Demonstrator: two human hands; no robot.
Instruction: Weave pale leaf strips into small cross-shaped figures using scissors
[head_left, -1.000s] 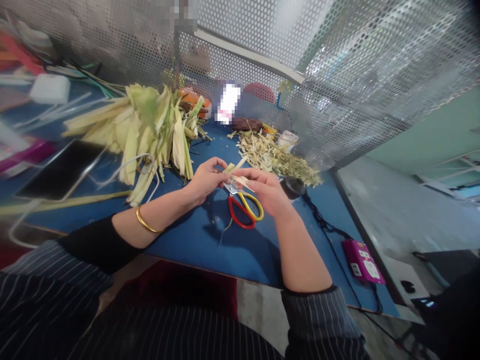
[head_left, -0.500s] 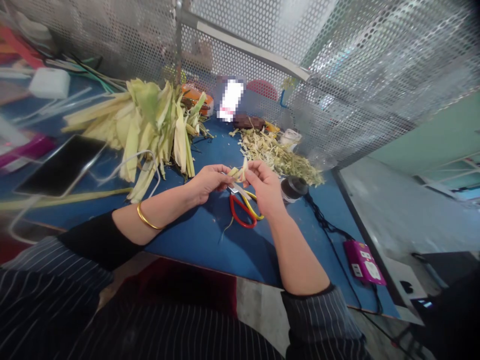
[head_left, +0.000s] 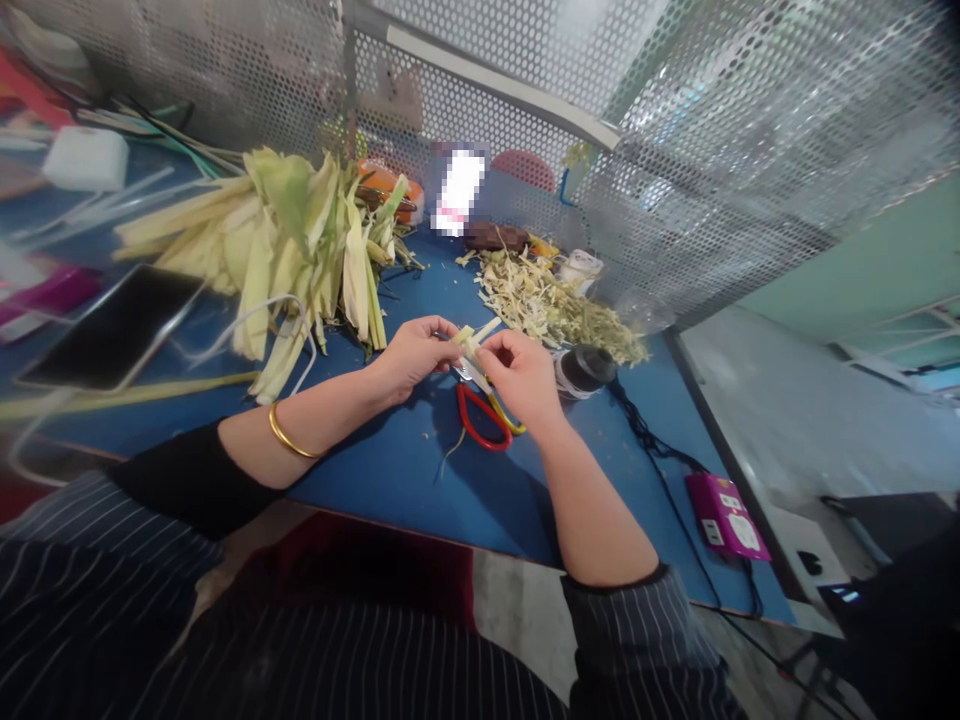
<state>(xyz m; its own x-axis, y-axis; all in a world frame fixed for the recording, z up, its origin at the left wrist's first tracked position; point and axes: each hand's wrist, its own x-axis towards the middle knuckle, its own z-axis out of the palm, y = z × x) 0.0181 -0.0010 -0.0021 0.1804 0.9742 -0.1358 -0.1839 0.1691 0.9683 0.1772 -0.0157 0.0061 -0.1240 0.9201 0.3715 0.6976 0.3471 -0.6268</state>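
Pale corn husk strips (head_left: pixel 471 341) are pinched between my two hands above the blue table. My left hand (head_left: pixel 420 358), with a gold bangle on its wrist, grips them from the left, fingers closed. My right hand (head_left: pixel 521 378) pinches the strips from the other side, thumb against the fingers. Just below lies a pair of scissors (head_left: pixel 480 425) with one red and one yellow handle; my right hand covers part of the yellow one. Whether the strips are folded or knotted at the fingertips is too small to tell.
A large bundle of corn husks (head_left: pixel 292 235) lies at the left, near a phone (head_left: pixel 112 325) on a white cable. Husk scraps (head_left: pixel 540 295) are heaped at the back. A black-topped container (head_left: pixel 585 370) and a magenta box (head_left: pixel 727 517) stand to the right, with black cords.
My right hand has turned and shifted its hold on the husk strips, staying close to my left hand. It covers more of the yellow scissor handle now. My left hand keeps its pinch.
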